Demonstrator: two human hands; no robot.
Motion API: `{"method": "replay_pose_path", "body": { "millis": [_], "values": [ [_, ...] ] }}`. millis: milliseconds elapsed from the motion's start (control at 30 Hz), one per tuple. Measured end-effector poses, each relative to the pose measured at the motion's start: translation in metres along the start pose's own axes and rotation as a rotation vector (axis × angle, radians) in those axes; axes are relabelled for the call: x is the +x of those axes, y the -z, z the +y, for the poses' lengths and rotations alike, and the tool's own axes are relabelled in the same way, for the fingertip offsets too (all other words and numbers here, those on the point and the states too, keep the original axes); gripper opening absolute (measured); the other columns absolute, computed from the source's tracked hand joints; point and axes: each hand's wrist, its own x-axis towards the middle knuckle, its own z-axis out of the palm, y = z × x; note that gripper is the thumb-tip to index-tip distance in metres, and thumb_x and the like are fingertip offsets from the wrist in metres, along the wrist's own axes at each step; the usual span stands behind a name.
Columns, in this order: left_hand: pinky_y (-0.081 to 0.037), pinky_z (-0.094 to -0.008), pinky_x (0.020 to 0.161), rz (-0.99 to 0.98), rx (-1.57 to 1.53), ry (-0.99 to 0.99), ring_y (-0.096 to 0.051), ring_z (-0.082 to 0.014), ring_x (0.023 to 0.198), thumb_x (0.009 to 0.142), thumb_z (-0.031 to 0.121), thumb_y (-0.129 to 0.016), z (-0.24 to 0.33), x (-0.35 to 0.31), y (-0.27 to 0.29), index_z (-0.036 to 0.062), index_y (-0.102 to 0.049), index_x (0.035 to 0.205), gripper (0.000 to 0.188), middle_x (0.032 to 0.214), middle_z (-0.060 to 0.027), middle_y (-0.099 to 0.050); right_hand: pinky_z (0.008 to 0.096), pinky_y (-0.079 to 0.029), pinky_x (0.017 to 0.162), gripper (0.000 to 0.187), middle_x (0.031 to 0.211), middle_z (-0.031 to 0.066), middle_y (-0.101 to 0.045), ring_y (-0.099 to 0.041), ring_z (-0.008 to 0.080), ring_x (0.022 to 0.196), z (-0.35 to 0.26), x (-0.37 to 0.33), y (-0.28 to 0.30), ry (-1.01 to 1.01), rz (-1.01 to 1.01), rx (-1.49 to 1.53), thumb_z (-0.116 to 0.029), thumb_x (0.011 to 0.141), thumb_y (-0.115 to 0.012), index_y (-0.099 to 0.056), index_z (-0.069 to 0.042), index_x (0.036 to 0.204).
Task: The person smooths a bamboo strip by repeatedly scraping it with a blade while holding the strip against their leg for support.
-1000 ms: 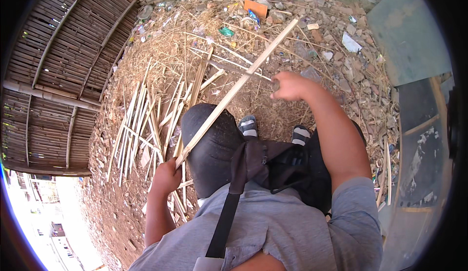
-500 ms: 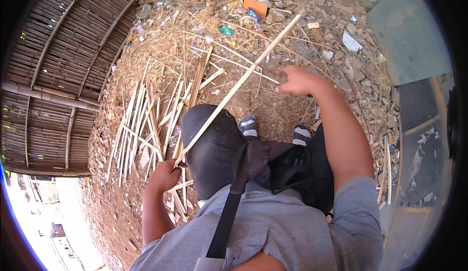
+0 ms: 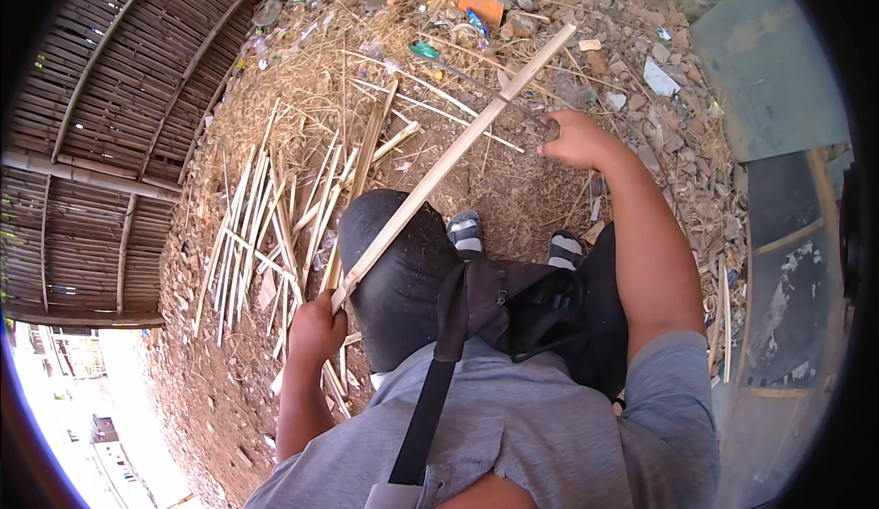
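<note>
My left hand [image 3: 316, 330] is closed round the lower end of a long pale bamboo strip [image 3: 430, 182]. The strip slants up and away to the right, passing over my dark-trousered left knee [image 3: 389, 262], its broad face showing. On the right, my right hand [image 3: 581, 140] grips the handle of a long, thin, dark-bladed knife [image 3: 531, 117]. The blade reaches left across the strip's upper part; whether it touches the strip, I cannot tell. Most of my left fingers are hidden behind the hand.
Several split bamboo strips [image 3: 243, 234] lie heaped on the ground to the left. A slatted bamboo panel [image 3: 101, 79] stands beyond them. Rubble and litter [image 3: 659, 79] spread at the far right, beside grey boards [image 3: 769, 70]. My sandalled feet [image 3: 465, 234] are below the strip.
The bamboo strip has turned in my left hand, showing more of its broad face. My right hand has moved slightly right and away, and the knife's blade now shows lengthwise across the strip.
</note>
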Motion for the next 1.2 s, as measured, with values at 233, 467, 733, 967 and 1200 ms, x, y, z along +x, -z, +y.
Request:
{"method": "replay_pose_path", "body": {
  "millis": [233,467,733,967,1200],
  "values": [
    [-0.054,-0.0559,0.071,0.033,0.044,0.028,-0.066,-0.0468,0.072,0.082,0.014,-0.059,0.002,-0.005,0.000,0.0015,-0.064,0.098,0.021,0.075,-0.0273,-0.066,0.0449,-0.054,0.087,0.046,0.105,0.0199,-0.072,-0.069,0.0361,0.099,-0.080,-0.021,-0.027,0.200,-0.425,-0.080,-0.026,0.078,-0.074,-0.069,-0.004,0.117],
    [-0.054,-0.0564,0.072,0.062,-0.070,0.034,-0.067,-0.0473,0.076,0.083,0.015,-0.060,0.008,-0.004,-0.010,0.0017,-0.064,0.114,0.034,0.079,-0.0269,-0.068,0.0446,-0.055,0.088,0.051,0.106,0.0186,-0.072,-0.069,0.0358,0.102,-0.045,-0.004,-0.014,0.188,-0.507,-0.070,-0.031,0.075,-0.078,-0.070,-0.005,0.117],
    [-0.053,-0.0564,0.072,0.044,-0.010,0.030,-0.067,-0.0480,0.077,0.084,0.015,-0.061,0.010,-0.001,-0.004,0.0007,-0.063,0.107,0.027,0.080,-0.0278,-0.068,0.0460,-0.054,0.085,0.042,0.100,0.0184,-0.072,-0.069,0.0365,0.096,-0.050,-0.008,-0.013,0.091,-0.287,-0.051,-0.028,0.077,-0.077,-0.070,-0.006,0.113],
    [-0.053,-0.0570,0.072,0.034,-0.001,0.045,-0.067,-0.0481,0.076,0.084,0.015,-0.060,0.002,-0.001,-0.009,0.0010,-0.063,0.112,0.031,0.080,-0.0274,-0.068,0.0476,-0.054,0.078,0.030,0.091,0.0178,-0.071,-0.070,0.0368,0.086,-0.089,-0.020,-0.026,0.318,-0.328,-0.167,-0.024,0.078,-0.074,-0.071,-0.008,0.102],
    [-0.053,-0.0569,0.068,0.073,0.034,-0.016,-0.066,-0.0475,0.073,0.083,0.014,-0.062,0.001,0.002,-0.013,0.0006,-0.063,0.111,0.031,0.077,-0.0266,-0.067,0.0459,-0.055,0.078,0.033,0.091,0.0174,-0.072,-0.070,0.0347,0.089,-0.026,0.000,0.006,-0.056,-0.056,0.070,-0.023,0.076,-0.071,-0.071,-0.006,0.105]
  ]
}}
